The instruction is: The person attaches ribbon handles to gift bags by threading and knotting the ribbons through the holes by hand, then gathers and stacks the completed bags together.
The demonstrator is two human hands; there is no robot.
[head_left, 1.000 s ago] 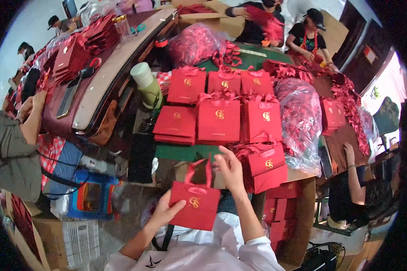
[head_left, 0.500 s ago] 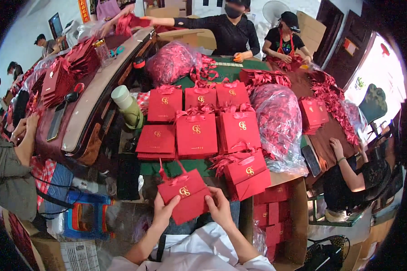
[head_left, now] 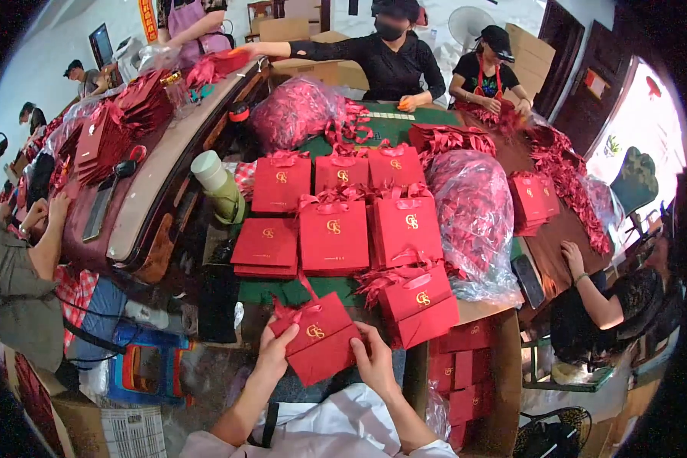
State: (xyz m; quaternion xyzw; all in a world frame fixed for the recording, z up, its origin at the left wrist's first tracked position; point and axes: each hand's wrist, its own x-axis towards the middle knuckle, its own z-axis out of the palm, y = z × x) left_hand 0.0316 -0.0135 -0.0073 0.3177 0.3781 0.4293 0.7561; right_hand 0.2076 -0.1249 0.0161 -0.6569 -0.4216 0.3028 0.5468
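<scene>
A person holds a small red gift bag between two bare hands, well short of the crowded green surface. The left hand pinches the bag's upper left corner, thumb across the front; the right hand grips its right edge, fingers behind. The bag hangs tilted between them, its red ribbon handle loose just beyond the left hand.

Uneven pressure from the two thumbs could crease the panel or smudge the gold mark, and the loose ribbon could twist or snag. Just beyond the right hand, a tilted pile of bags sits at the near edge; an elbow or sleeve brushing it could send it sliding toward the open cardboard box, to the right of that hand. Straight ahead of both hands, tightly set bag stacks could topple if bumped.
</scene>
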